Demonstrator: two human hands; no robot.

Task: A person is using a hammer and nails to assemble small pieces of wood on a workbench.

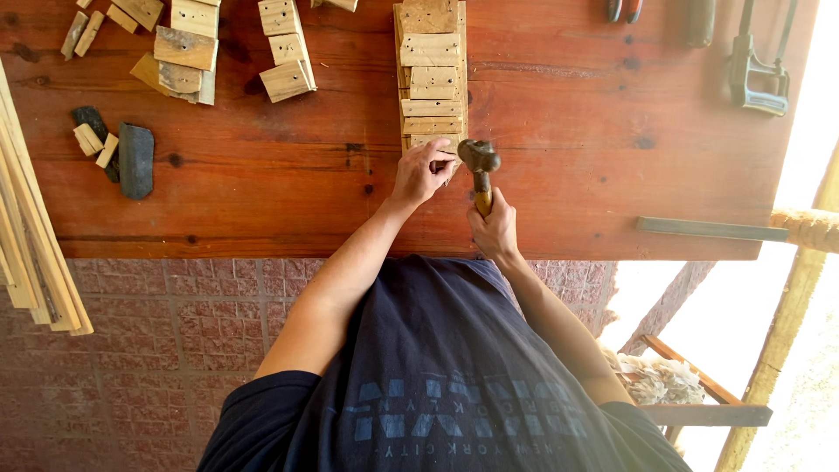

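A row of small pale wooden blocks (430, 74) lies nailed along a strip on the red-brown workbench (568, 149). My left hand (421, 173) pinches something small, too small to make out, at the near end of that row. My right hand (495, 229) grips the wooden handle of a hammer (479, 166). The dark hammer head hovers just right of my left fingers, slightly blurred.
Loose wooden blocks (188, 48) lie scattered at the bench's far left, with a dark stone (135, 159) nearby. Thin wood strips (31, 253) lean at the left edge. A metal clamp (756, 70) and tool handles lie far right. A flat metal bar (712, 229) juts over the right edge.
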